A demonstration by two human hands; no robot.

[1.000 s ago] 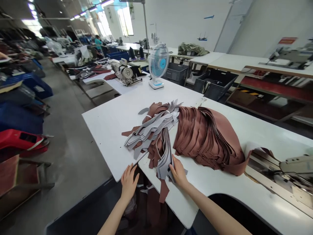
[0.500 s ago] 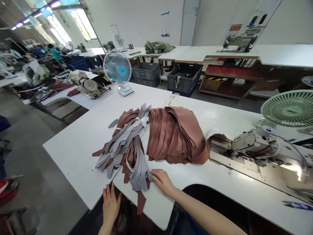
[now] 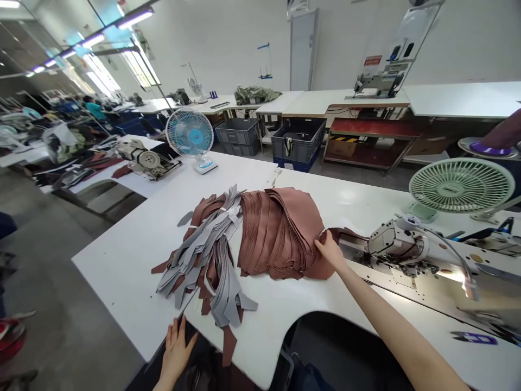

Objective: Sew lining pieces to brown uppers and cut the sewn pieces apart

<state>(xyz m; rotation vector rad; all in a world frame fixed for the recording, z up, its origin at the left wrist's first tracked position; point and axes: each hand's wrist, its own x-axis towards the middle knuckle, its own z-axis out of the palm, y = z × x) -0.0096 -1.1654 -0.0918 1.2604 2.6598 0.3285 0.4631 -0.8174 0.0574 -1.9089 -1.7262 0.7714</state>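
Observation:
A fanned stack of brown leather pieces lies on the white table. My right hand is stretched out to its right end, fingers closed on the edge of the top pieces. A heap of grey and brown strips lies to the left of the stack. Some of them hang over the gap at the table's front edge. My left hand rests at that front edge by the gap, fingers stretched out and holding nothing.
A sewing machine stands right of the stack, a green fan behind it and purple snips near the front. A blue fan stands at the back left. Grey crates sit on the floor behind. Other tables and distant workers fill the left.
My right hand left the grey strips at the front and reached right to the brown stack's end. The view turned right; my left hand stayed at the edge.

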